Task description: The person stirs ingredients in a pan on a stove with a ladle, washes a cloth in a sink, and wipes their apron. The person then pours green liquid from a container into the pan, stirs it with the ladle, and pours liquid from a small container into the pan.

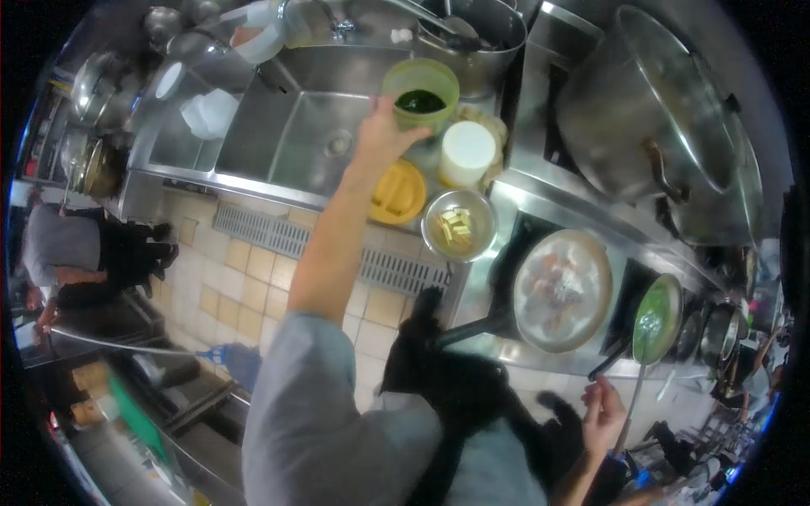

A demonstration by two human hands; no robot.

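Note:
My left hand (pixel 384 135) reaches out over the counter edge, thumb and fingers around the near side of a yellow-green plastic tub (pixel 395 82). Dark green sauce (pixel 420 102) lies inside it. Next to the tub are a white-lidded container (pixel 468 152), a yellow divided tray (pixel 401 194) and a metal bowl (pixel 439 240) of pale cut pieces. My right hand (pixel 602 413) is at the lower right with curled fingers, and what they hold, if anything, is hidden. Close by are the handle of a pan (pixel 672 337) of green sauce and a long utensil handle (pixel 624 430).
A frying pan (pixel 561 291) with bubbling pale liquid sits on the stove. Large pots (pixel 641 101) stand behind it, and another pot (pixel 472 72) holds a ladle. A steel sink (pixel 291 152) is on the left. Floor grating (pixel 261 229) runs below. Another person (pixel 72 240) stands far left.

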